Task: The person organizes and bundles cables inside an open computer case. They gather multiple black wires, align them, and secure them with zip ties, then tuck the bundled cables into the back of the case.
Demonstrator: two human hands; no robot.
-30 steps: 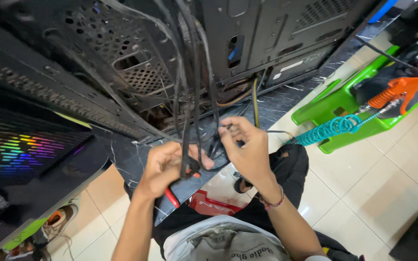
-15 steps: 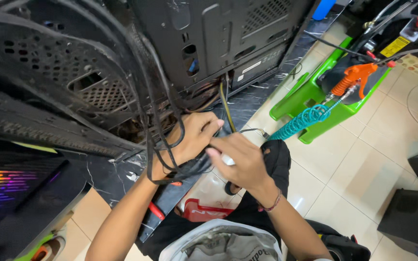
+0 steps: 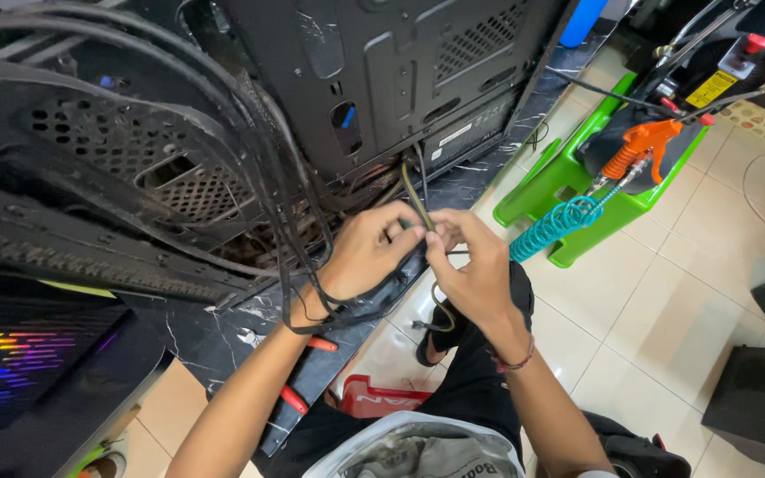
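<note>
- Just below the black computer case (image 3: 382, 80), at the edge of the dark marbled table (image 3: 223, 336), both hands meet on a thin dark cable (image 3: 418, 199) that comes down out of the case's lower edge.
- The left hand (image 3: 369, 252) is curled around the cable, fingers closed on it just under the case; a bundle of black cables (image 3: 258, 177) from the case drapes over its wrist.
- The right hand (image 3: 475, 270) pinches the same cable between thumb and forefinger, touching the left hand; a loose loop of the cable hangs below the case, under this palm. A beaded bracelet (image 3: 513, 361) sits on the wrist.
- Right of the case, on the tiled floor (image 3: 666, 319), stands a green plastic stool (image 3: 577, 177) with an orange air blow gun (image 3: 644, 142) and a teal coiled hose (image 3: 555, 226).
- Left of the case, a panel glows with rainbow lights (image 3: 11, 372).
- Below the case, red-handled pliers (image 3: 298, 398) lie at the table's edge.
</note>
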